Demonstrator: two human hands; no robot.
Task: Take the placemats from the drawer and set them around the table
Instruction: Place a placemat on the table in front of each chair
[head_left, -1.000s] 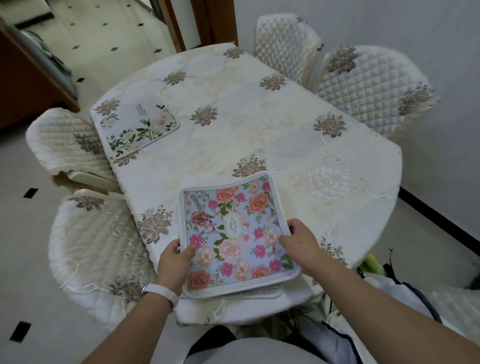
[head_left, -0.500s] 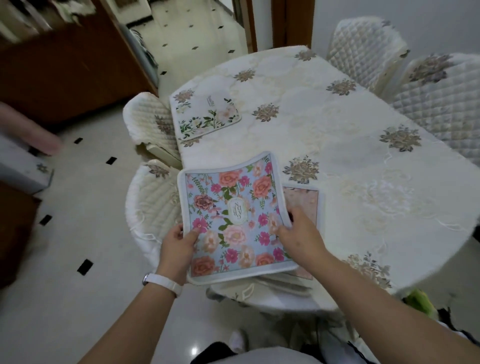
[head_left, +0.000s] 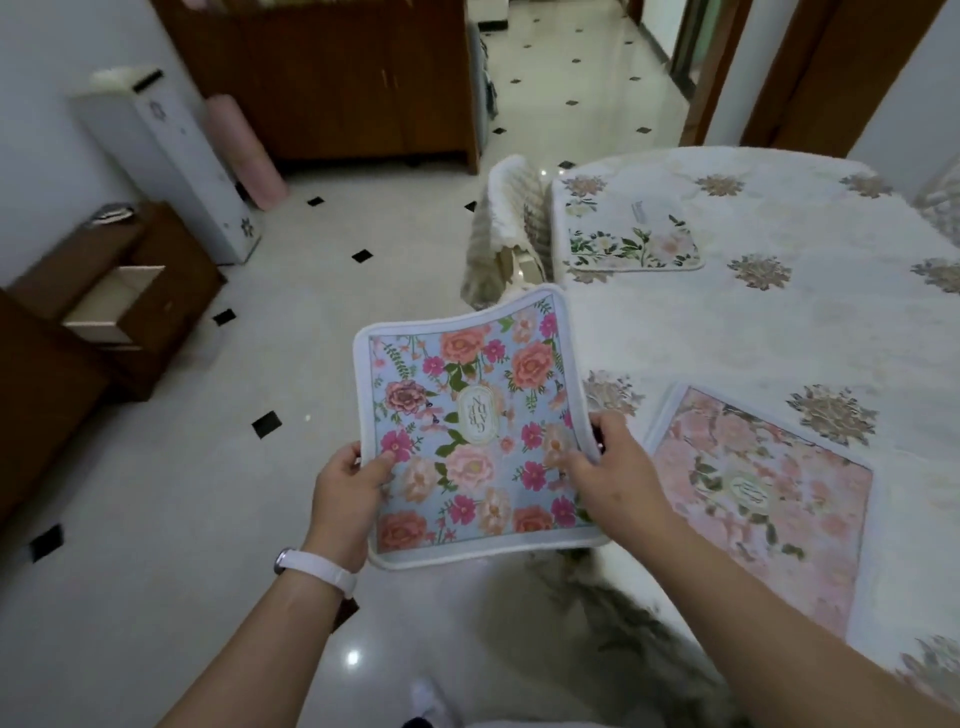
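Note:
I hold a blue floral placemat (head_left: 475, 415) in the air, left of the table and above the floor. My left hand (head_left: 347, 491) grips its left edge and my right hand (head_left: 610, 475) grips its right edge. A pink floral placemat (head_left: 779, 499) lies flat on the table's near side, just right of my right hand. A white placemat with green leaves (head_left: 631, 236) lies farther along the table's left edge. The table (head_left: 779, 322) wears a cream embroidered cloth. An open wooden drawer (head_left: 117, 304) juts out at the far left.
A quilted chair (head_left: 506, 228) stands at the table's left side, beyond the held mat. A white tall unit (head_left: 171, 161) and a pink roll (head_left: 244, 145) lean at the left wall. A brown cabinet (head_left: 337, 78) stands behind. Glossy tiled floor (head_left: 208, 493) spreads leftward.
The blue placemat has come off the table and moved left, leaving the pink placemat uncovered on the table. My view has swung left toward the floor and drawer.

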